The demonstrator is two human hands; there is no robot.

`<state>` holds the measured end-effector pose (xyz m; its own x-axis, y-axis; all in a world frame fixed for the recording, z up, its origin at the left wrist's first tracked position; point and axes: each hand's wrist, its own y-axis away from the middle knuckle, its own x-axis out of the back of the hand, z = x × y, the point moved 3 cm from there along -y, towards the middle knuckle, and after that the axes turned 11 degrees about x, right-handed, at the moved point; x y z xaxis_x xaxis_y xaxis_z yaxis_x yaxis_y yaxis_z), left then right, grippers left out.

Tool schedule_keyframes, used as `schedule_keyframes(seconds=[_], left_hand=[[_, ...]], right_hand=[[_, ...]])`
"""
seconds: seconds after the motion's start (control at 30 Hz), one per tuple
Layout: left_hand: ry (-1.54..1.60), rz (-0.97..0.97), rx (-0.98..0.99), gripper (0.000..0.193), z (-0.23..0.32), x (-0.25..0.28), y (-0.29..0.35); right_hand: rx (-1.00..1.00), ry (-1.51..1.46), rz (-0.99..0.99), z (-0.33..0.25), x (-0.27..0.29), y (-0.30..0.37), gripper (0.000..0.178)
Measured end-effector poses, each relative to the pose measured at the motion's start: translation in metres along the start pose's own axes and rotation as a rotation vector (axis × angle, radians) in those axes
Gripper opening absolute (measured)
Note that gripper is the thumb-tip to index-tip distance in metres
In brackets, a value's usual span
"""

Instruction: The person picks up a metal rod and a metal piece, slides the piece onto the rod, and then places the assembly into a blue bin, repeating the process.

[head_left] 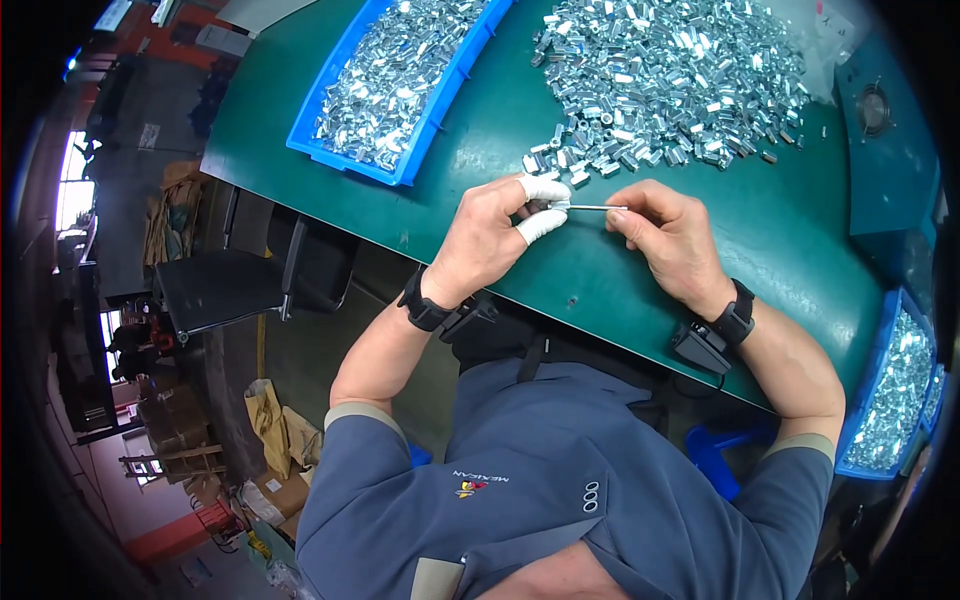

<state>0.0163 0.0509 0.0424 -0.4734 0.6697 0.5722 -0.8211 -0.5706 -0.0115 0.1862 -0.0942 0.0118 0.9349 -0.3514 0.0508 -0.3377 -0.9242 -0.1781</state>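
Note:
My left hand (497, 228), with white covers on the thumb and a finger, pinches a small shiny metal nut (561, 205). From the right, my right hand (664, 232) grips a thin metal rod (592, 208) between thumb and fingers. The rod's left end meets the nut; whether it sits inside the hole is too small to tell. Just beyond both hands, a big heap of similar silver metal nuts (670, 80) spreads over the green table (500, 130), some loose ones lying close to my left fingertips.
A blue bin (410, 165) full of silver pieces stands at the table's far left. Another blue bin (860, 462) with metal pieces is at the right edge, below a green machine housing (890, 150) with a round vent. A black chair (220, 290) stands to the left.

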Motion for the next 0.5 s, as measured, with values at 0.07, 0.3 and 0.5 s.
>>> schedule_keyframes(seconds=[0.07, 0.3, 0.5], left_hand=[[-0.012, 0.025, 0.031, 0.020, 0.002, 0.000, 0.001], [0.050, 0.012, 0.043, 0.020, 0.000, -0.001, 0.004], [0.135, -0.061, 0.000, 0.020, 0.010, -0.016, 0.003]], right_hand=[[0.001, 0.020, -0.013, -0.003, 0.000, 0.000, 0.014], [-0.056, 0.044, -0.051, -0.003, 0.000, -0.001, 0.024], [-0.053, 0.165, -0.117, -0.009, 0.000, -0.001, 0.042]])
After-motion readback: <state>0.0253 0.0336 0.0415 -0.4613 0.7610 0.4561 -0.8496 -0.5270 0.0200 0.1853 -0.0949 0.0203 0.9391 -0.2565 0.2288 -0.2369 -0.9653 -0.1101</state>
